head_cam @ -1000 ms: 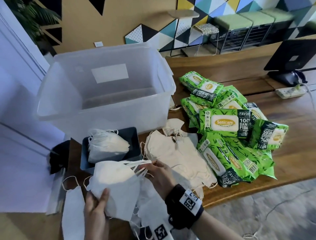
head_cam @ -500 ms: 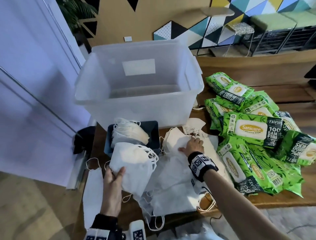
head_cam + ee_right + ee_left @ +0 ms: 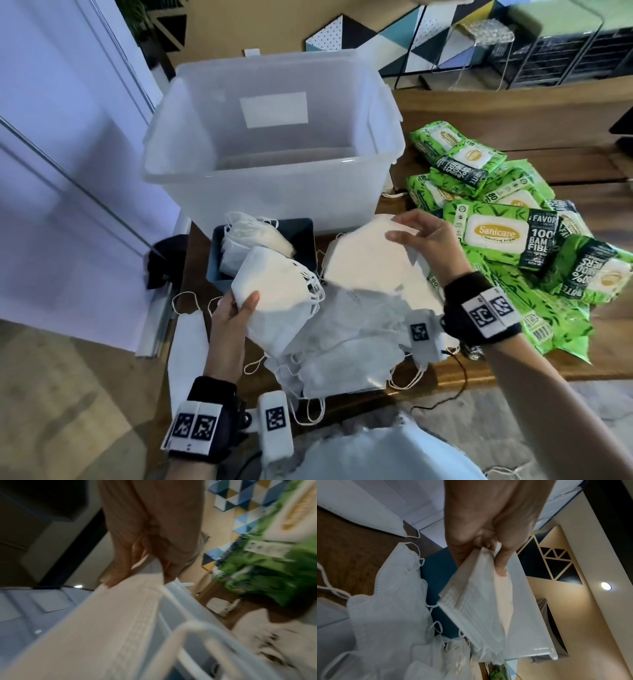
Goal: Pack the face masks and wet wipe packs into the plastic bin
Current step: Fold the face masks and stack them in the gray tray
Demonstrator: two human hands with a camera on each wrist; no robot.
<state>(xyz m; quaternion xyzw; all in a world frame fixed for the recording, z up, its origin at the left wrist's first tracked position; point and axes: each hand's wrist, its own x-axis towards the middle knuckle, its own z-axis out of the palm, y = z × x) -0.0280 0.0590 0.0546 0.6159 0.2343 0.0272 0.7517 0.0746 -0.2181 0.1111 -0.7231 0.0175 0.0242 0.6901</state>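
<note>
A clear plastic bin (image 3: pixel 274 192) stands on the wooden table, nothing showing inside it. My left hand (image 3: pixel 236 308) pinches a stack of white face masks (image 3: pixel 277 294) at its near corner, thumb on top; the left wrist view shows the stack (image 3: pixel 477 601) held by its edge. My right hand (image 3: pixel 421 236) grips a single cream mask (image 3: pixel 366 260), lifted just in front of the bin's near wall; in the right wrist view the mask (image 3: pixel 102 622) is blurred. Loose masks (image 3: pixel 349 349) lie heaped below. Green wet wipe packs (image 3: pixel 503 236) are piled to the right.
A small dark blue tray (image 3: pixel 305 236) holding more masks sits against the bin's front. One mask (image 3: pixel 188 346) hangs over the table's left edge. A white panel (image 3: pixel 68 171) stands at the left, stools and a patterned wall behind.
My right hand has taken a cream mask off the pile and raised it toward the bin. The left hand keeps its stack, held a little higher.
</note>
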